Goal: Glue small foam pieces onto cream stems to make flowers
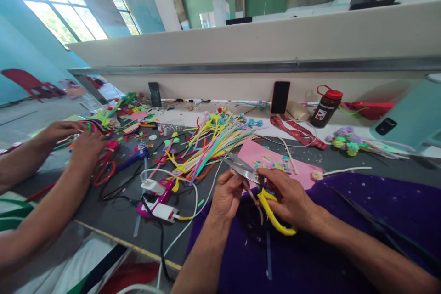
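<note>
My right hand (289, 195) is closed around scissors (274, 213) with yellow handles. Their metal blades point left and lie over the fingertips of my left hand (227, 193). That hand pinches a pale fuzzy stem, seemingly a pipe cleaner (254, 202), whose tail hangs down between my two hands. Its upper end is mostly hidden by fingers and blades. Just beyond, a pink sheet (306, 170) carries small colourful clippings (275, 164). A pale pipe cleaner with a fluffy tip (319, 174) lies at its right edge. Purple cloth (344, 248) spreads below my forearms.
A heap of colourful pipe-cleaner flowers (213, 147) covers the table's middle. White cables run around a magenta power strip (156, 197). At left, a co-worker's hands (82, 147) are near red-handled scissors (105, 172). A dark bottle (325, 108) and a phone (280, 97) stand behind.
</note>
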`<state>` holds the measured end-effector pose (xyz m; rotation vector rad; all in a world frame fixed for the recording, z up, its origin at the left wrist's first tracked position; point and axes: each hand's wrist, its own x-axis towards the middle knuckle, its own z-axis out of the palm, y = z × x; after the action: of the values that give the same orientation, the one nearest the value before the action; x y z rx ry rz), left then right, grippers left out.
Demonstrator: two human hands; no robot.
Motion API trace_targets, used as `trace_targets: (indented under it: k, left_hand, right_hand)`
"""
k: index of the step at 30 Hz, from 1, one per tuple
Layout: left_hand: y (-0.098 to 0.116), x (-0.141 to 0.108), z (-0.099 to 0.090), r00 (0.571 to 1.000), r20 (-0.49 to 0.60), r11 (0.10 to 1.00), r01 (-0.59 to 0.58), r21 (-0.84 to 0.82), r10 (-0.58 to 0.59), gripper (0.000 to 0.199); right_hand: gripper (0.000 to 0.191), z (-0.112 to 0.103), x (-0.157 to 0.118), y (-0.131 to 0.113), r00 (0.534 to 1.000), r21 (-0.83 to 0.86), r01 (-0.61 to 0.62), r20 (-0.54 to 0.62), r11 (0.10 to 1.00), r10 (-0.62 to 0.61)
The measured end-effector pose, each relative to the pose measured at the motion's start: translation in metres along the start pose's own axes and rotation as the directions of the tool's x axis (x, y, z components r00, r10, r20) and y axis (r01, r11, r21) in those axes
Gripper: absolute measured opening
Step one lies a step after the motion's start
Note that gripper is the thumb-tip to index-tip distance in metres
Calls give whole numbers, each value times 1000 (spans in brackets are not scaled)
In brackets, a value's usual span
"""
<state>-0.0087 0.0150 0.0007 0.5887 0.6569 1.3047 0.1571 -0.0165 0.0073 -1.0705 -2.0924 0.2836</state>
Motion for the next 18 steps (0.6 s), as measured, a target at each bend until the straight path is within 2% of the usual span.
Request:
trace_targets:
  k: [5, 10, 14, 18]
  left_hand:
    - [7, 1, 2, 999, 51, 1000, -5, -27, 7, 17]
    - [13, -1, 4, 985, 173, 997, 22, -75, -9, 14]
    - [14, -3, 4, 986, 167, 996, 42, -74, -29, 15]
    - [14, -2, 2, 984, 179, 1000, 1, -22, 3, 15]
  right_hand:
    - [49, -3, -1, 1, 996, 116, -95, 11, 989, 94]
    - [48, -12, 3, 1, 963, 334, -269, 69, 903, 261]
    - [48, -14, 5, -2, 947, 436, -322, 131, 841, 295]
    - [48, -10, 5, -1, 940, 486, -339, 138, 805, 312]
